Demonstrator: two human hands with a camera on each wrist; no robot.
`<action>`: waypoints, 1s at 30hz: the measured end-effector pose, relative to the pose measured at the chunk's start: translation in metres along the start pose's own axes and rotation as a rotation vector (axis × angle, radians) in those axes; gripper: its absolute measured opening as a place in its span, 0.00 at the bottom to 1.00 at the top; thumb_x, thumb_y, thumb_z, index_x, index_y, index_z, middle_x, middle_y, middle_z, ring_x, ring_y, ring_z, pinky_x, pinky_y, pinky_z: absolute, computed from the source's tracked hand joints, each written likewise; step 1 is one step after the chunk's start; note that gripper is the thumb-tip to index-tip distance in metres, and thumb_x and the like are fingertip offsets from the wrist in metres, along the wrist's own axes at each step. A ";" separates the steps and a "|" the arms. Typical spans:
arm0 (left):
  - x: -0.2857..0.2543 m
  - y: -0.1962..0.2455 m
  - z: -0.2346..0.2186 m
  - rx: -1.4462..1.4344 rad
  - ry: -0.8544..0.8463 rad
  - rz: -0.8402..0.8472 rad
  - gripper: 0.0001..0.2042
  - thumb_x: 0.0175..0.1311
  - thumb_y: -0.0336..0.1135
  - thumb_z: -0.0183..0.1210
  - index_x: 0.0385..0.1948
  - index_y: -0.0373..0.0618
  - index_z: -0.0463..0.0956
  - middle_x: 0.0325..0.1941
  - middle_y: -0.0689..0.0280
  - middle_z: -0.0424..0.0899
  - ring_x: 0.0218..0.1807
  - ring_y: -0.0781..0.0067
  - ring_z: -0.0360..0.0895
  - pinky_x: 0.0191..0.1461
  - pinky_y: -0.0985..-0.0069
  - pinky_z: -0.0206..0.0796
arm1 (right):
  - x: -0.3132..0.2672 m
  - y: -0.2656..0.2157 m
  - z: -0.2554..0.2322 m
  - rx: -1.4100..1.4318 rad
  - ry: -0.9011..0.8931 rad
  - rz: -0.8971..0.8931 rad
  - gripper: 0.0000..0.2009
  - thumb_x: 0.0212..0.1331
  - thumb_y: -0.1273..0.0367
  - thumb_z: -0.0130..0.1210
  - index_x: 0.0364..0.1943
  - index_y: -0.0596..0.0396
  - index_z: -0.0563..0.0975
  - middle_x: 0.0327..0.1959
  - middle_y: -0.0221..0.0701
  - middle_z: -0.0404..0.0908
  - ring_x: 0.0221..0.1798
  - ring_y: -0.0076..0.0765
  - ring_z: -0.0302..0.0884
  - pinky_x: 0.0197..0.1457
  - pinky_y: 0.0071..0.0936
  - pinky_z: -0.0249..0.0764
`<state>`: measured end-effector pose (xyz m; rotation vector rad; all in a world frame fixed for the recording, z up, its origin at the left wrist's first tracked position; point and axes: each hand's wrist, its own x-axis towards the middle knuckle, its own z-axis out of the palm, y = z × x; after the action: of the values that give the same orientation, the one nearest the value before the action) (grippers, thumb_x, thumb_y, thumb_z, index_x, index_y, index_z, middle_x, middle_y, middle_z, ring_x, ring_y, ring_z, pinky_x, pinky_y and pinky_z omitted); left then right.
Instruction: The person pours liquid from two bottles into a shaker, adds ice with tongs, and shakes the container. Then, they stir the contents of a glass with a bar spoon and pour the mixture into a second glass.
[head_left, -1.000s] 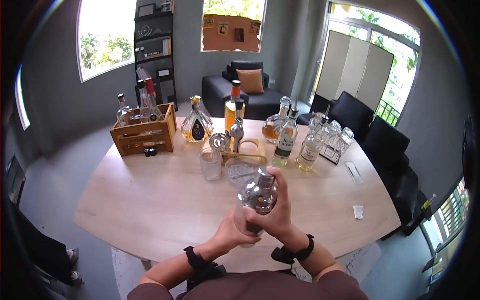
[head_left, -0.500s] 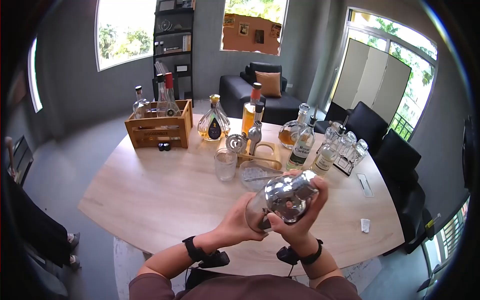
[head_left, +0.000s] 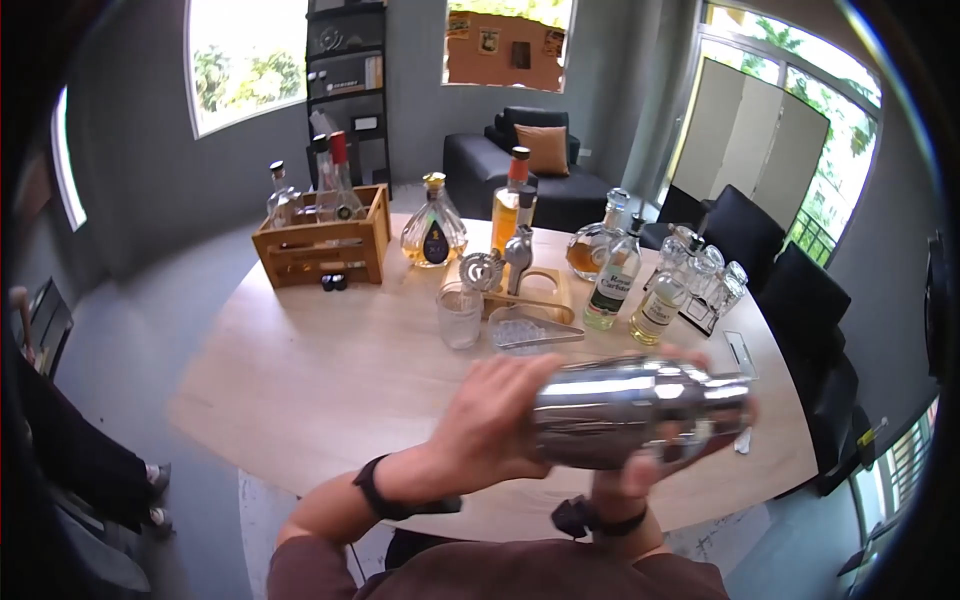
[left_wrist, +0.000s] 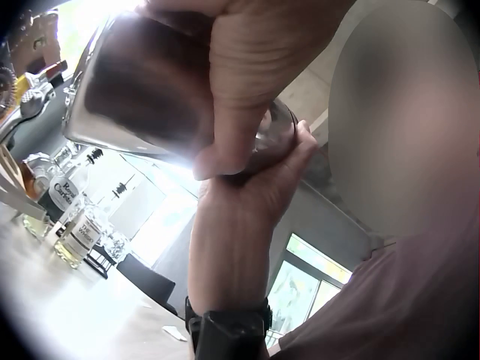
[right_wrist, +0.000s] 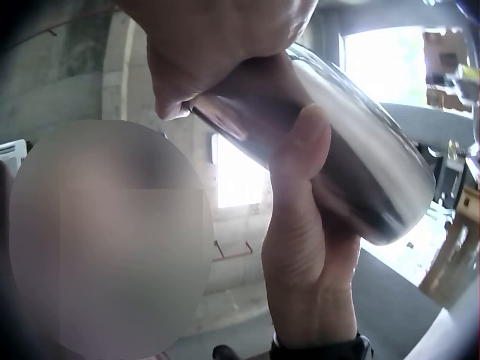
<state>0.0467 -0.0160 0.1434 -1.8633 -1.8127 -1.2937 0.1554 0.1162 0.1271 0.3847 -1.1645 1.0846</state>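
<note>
Head view. My left hand (head_left: 495, 410) is curled round the broad base end of a polished metal shaker (head_left: 620, 415); my right hand (head_left: 640, 478), partly hidden and blurred, grips its narrow capped end, with the thumb on the near side. The shaker lies almost level in the air over the near part of the table (head_left: 330, 380), its cap towards my right. Beyond it on the tabletop stand a clear glass (head_left: 460, 317) and, just beside that, a bowl of ice (head_left: 520, 325) with tongs (head_left: 548, 337) resting across it. A bottle with a dark label (head_left: 612, 285) and a bottle of pale yellow liquid (head_left: 655, 308) stand to the right of the bowl; a wooden crate (head_left: 320, 245) holding bottles stands at the far left.

Left wrist view. My left hand fills the upper foreground, closed firmly against the shaker's wall with the thumb pressed along it. My right hand shows behind, at the narrower end, above a black wristband (left_wrist: 231, 330). The two labelled bottles appear at the left edge.

Right wrist view. My right hand, large at the top, is wrapped over the narrow end; its fingertips are mostly out of sight. My left thumb lies across the shaker's side, and a bright window (right_wrist: 382, 64) appears behind.
</note>
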 end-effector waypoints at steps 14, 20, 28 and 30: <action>0.064 0.029 0.013 -0.038 -0.134 0.008 0.42 0.27 0.31 0.72 0.56 0.44 0.63 0.49 0.52 0.72 0.53 0.48 0.69 0.55 0.59 0.62 | 0.038 -0.024 0.017 -0.179 0.393 0.270 0.42 0.56 0.41 0.36 0.70 0.53 0.49 0.65 0.47 0.59 0.62 0.48 0.67 0.63 0.48 0.70; 0.018 0.003 0.014 -0.030 -0.038 -0.243 0.39 0.30 0.32 0.72 0.54 0.42 0.65 0.48 0.53 0.72 0.53 0.49 0.70 0.56 0.60 0.63 | 0.011 0.017 0.015 -0.256 0.227 0.182 0.38 0.57 0.52 0.45 0.71 0.47 0.48 0.63 0.47 0.63 0.64 0.54 0.65 0.64 0.51 0.68; 0.009 -0.019 -0.002 -0.181 -0.128 -0.392 0.38 0.31 0.33 0.74 0.52 0.40 0.66 0.50 0.54 0.72 0.54 0.51 0.71 0.58 0.62 0.65 | 0.004 0.030 0.022 -0.295 0.201 0.250 0.47 0.46 0.58 0.62 0.70 0.54 0.49 0.58 0.49 0.66 0.58 0.44 0.68 0.62 0.42 0.67; 0.023 -0.008 0.033 -0.189 0.035 -0.251 0.40 0.32 0.34 0.74 0.55 0.40 0.64 0.50 0.53 0.71 0.55 0.51 0.70 0.59 0.62 0.63 | 0.038 0.010 0.016 -0.203 0.163 0.244 0.47 0.45 0.57 0.63 0.70 0.50 0.50 0.58 0.49 0.66 0.57 0.46 0.69 0.57 0.40 0.73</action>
<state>0.0491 0.0242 0.1373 -1.7305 -2.0196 -1.6240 0.1379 0.1274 0.1642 -0.0053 -1.1826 1.1718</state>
